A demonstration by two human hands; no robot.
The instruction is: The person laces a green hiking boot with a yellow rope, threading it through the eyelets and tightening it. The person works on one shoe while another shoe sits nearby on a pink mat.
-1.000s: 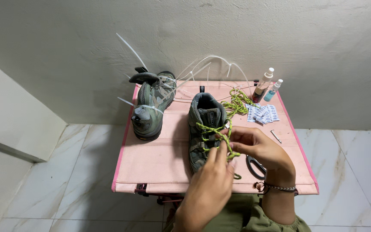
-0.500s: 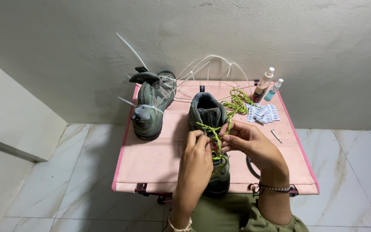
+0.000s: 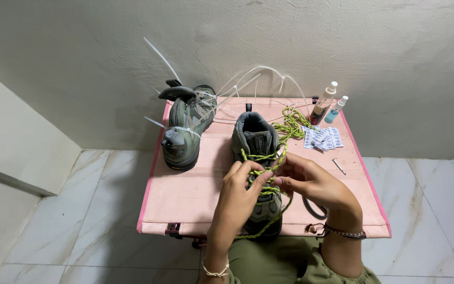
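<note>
both hands, left hand (image 3: 239, 190) and right hand (image 3: 311, 181), pinch the yellow-green lace (image 3: 262, 173) over the grey shoe (image 3: 257, 158).

- The front left of the pink counter (image 3: 185, 202) lies bare, open for a hand to pass.
- A second shoe (image 3: 185, 129) with stiff white zip ties (image 3: 237, 89) fanning out blocks the back left.
- Loose green lace (image 3: 292, 123), packets (image 3: 322, 138) and two bottles (image 3: 328, 105) crowd the back right.
- A small screw (image 3: 339, 166) lies on the right strip, beside the shoe (image 3: 257, 158) in the middle.

2 shoes (image 3: 256, 158) (image 3: 185, 126), 2 spray bottles (image 3: 324, 102) (image 3: 336, 109), 1 pink table (image 3: 195, 194), 1 lace (image 3: 290, 123).
</note>
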